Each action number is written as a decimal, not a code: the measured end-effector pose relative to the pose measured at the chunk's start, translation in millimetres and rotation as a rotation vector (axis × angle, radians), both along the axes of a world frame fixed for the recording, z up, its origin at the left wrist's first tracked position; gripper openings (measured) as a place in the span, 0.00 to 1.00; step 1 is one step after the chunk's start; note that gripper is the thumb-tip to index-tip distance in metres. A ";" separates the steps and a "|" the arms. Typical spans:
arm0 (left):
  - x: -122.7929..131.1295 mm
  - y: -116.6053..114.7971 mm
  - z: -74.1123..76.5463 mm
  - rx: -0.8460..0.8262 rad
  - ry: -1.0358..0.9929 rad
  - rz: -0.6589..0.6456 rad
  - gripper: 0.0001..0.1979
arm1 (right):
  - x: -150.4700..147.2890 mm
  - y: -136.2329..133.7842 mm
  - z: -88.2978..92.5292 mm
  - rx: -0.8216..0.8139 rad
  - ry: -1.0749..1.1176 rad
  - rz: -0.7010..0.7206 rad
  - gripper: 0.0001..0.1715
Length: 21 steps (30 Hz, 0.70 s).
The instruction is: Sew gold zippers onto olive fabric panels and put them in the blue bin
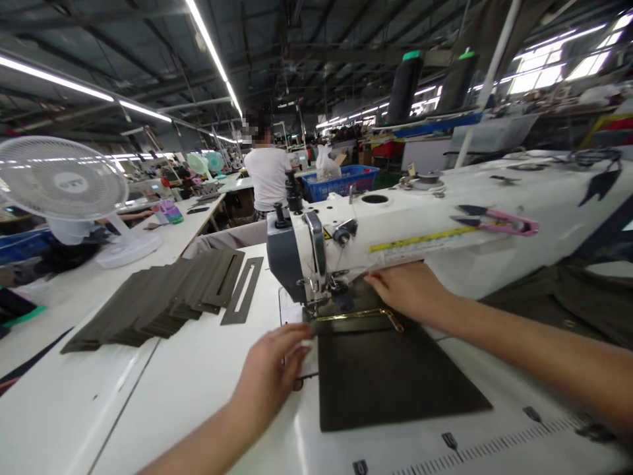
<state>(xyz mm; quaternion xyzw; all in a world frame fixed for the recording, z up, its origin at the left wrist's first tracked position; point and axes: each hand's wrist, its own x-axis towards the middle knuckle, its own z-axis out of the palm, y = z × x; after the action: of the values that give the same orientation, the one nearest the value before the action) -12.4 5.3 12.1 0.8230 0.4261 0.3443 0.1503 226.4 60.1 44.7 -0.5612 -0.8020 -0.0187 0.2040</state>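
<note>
Fabric panel (395, 376) under right hand (405, 290), grip released; left hand (270, 373) beside its edge, grip unclear; yellow label (420, 241) unreadable.

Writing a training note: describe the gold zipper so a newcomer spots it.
At the white sewing machine, below the needle, the gold zipper tops a dark fabric panel between the left hand and right hand. The stacked dark pieces nearby lack gold.

Bright overhead strip lights (212, 58), faint shadows, edges visibly warped

Sewing machine (309, 257) on table (148, 396), stacked fabric strips (153, 300) to its left, zippered panel (390, 379) before it
</note>
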 end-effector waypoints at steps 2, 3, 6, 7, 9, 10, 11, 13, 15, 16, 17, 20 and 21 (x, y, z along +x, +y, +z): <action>-11.2 14.2 -6.5 0.123 0.162 0.056 0.12 | -11.7 -20.7 -7.8 0.038 -0.068 0.125 0.10; -12.7 20.2 -10.9 0.169 0.209 0.045 0.11 | -19.8 -29.5 -13.7 0.067 -0.088 0.206 0.10; -7.7 29.2 -22.9 0.267 0.263 0.006 0.08 | -44.0 -41.9 -34.2 0.137 -0.071 0.308 0.10; -5.1 29.5 -25.4 0.289 0.269 0.007 0.09 | -49.4 -41.1 -40.2 0.139 -0.059 0.316 0.12; -1.4 27.8 -27.9 0.319 0.272 0.015 0.09 | -54.4 -35.3 -48.6 0.115 -0.036 0.344 0.14; -0.3 26.8 -28.2 0.326 0.270 0.018 0.09 | -54.5 -31.6 -51.0 0.100 -0.024 0.364 0.14; 0.3 26.0 -28.0 0.331 0.265 0.022 0.09 | -53.5 -28.1 -52.2 0.087 -0.014 0.381 0.14; 0.9 25.5 -27.4 0.336 0.251 0.027 0.10 | -50.3 -23.1 -52.9 0.074 0.001 0.406 0.14; 1.2 26.4 -26.7 0.340 0.239 0.019 0.10 | -47.9 -21.0 -53.0 0.074 -0.003 0.413 0.14; 1.5 27.0 -26.4 0.344 0.237 0.010 0.10 | -47.3 -20.7 -53.2 0.080 -0.009 0.412 0.15; 1.8 27.6 -26.2 0.348 0.240 0.000 0.10 | -47.1 -20.6 -53.7 0.086 -0.015 0.410 0.15; 3.1 28.4 -25.1 0.364 0.275 -0.019 0.11 | -47.6 -20.8 -55.3 0.092 -0.020 0.409 0.15; 3.6 28.4 -24.6 0.372 0.287 -0.023 0.11 | -47.8 -20.7 -55.6 0.092 -0.016 0.410 0.15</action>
<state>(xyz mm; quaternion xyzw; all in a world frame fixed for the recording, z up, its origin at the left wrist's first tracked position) -8.8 33.7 -12.5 0.8818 0.3629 0.2946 -0.0620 178.6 39.4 -10.9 -0.3763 -0.8993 -0.0178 0.2223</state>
